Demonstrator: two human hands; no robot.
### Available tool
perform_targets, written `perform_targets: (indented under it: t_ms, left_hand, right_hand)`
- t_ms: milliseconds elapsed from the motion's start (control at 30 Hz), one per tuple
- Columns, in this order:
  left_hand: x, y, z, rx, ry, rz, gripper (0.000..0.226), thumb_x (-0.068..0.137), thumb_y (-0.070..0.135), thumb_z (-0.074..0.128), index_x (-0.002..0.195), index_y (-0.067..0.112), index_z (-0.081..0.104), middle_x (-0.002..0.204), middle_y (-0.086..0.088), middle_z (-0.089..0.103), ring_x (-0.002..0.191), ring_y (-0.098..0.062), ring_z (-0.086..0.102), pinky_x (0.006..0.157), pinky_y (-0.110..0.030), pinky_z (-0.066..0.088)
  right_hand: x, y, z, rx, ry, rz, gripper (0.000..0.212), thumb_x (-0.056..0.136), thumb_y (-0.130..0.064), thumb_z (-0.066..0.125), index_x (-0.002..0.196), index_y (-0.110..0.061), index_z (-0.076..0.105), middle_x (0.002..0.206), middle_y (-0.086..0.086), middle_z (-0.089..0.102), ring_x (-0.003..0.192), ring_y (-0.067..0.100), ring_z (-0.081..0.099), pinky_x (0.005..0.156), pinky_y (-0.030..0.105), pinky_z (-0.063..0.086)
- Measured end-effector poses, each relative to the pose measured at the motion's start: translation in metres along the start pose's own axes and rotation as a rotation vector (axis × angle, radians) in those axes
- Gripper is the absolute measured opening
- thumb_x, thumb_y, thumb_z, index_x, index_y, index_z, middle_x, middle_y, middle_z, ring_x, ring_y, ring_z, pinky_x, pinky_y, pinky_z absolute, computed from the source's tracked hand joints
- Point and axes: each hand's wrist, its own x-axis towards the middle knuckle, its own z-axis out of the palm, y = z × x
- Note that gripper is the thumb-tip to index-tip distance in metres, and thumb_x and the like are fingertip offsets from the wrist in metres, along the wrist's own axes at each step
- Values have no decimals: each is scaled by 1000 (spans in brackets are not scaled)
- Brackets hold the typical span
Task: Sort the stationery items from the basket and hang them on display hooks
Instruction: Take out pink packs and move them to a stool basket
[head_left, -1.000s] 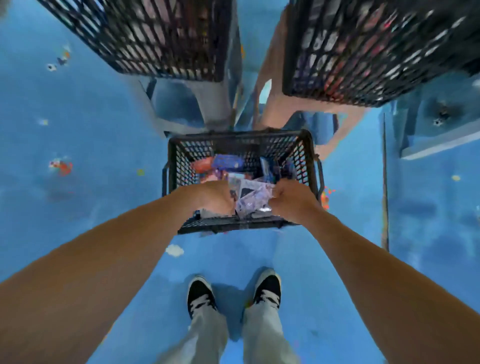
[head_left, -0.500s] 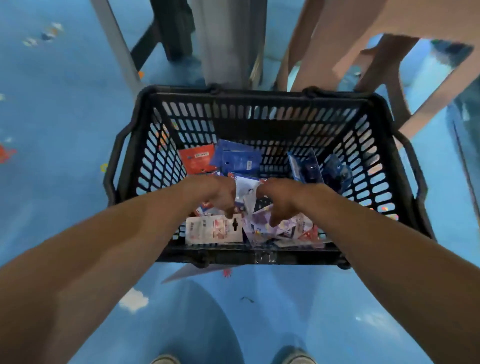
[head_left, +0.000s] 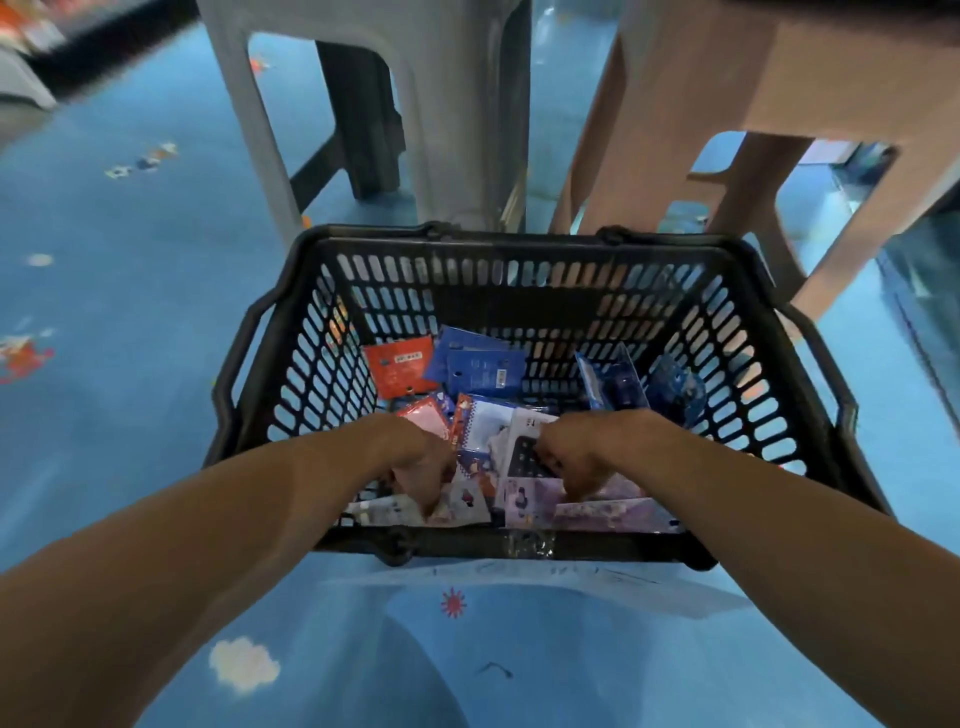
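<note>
Both hands are down in the black basket (head_left: 519, 241): my left hand (head_left: 421, 465) curls onto a pale packet (head_left: 462, 501) by its near wall, right hand (head_left: 571, 457) grips a purple packet (head_left: 527, 501) beside it.

Blue floor (head_left: 130, 441) with cloud and star prints, a grey plastic stool (head_left: 467, 130) beside a tan stool (head_left: 753, 78)

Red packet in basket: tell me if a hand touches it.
No; red packet lies farther back, clear of left hand and right hand.
</note>
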Motion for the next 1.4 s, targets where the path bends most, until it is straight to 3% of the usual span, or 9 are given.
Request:
perform_targets:
  t_ms: [100,233,467,633,767,900,1067,1233,1400]
  left_hand:
    - [-9,-17,-4,-152,34,-50,47,95,39,63,132,11,54,128,-10,62,107,-26,63,94,-41,56]
    - [-24,-21,-14,-601,226,32,24,103,36,45,95,19,61,93,-3,62,81,-16,58,70,-32,49]
    - [-37,-16,-36,-1526,463,167,19,93,6,46,111,2,50,90,-16,74,81,-32,76,74,-46,61]
    - [-41,-17,-48,-1746,459,230,75,94,73,47,122,6,66,111,-23,75,102,-39,73,97,-52,54]
    - [-53,-11,-50,-1791,318,353,96,76,96,39,95,12,83,116,-21,75,93,-31,75,85,-41,62]
    - [-60,0,-54,-1869,356,317,89,84,90,40,97,11,78,107,-19,77,87,-28,76,85,-37,59]
    - [-63,10,-50,-1854,426,213,94,88,88,36,136,11,62,126,-20,71,115,-31,67,112,-48,45]
    - [-66,8,-51,-1927,457,169,98,91,86,29,148,9,49,126,-21,66,117,-34,64,110,-47,46]
    - [-70,4,-55,-1848,322,190,112,80,96,31,131,2,65,126,-16,70,116,-33,67,109,-47,50]
  right_hand:
    - [-1,-1,-3,-4,-77,-18,19,89,-31,73,88,-28,54,91,-8,57,87,18,58,67,31,47]
    - [-7,3,-12,173,-138,6,30,85,-35,76,114,-29,68,114,-5,65,102,21,61,87,38,53]
    - [-21,18,-29,909,357,90,30,80,-14,83,88,-17,55,89,8,62,76,21,57,61,34,46]
    - [-24,0,-45,1420,570,74,36,85,0,78,87,-16,46,92,15,64,88,32,69,74,50,60]
    - [-18,-23,-48,1606,597,18,33,87,0,75,84,-16,47,104,21,69,105,38,71,84,53,60]
    - [-13,-42,-49,1523,644,-7,24,88,3,72,95,-14,57,98,10,67,93,27,68,71,41,59]
    - [-14,-57,-50,1463,618,-140,21,92,-1,66,108,-14,69,104,11,74,100,29,72,89,47,61]
    - [-19,-61,-54,1468,433,-224,24,91,-8,63,113,-17,67,101,2,75,99,18,72,89,36,58]
    - [-18,-65,-50,1082,576,-105,55,78,-16,86,121,-17,53,114,3,67,107,22,66,94,41,56]
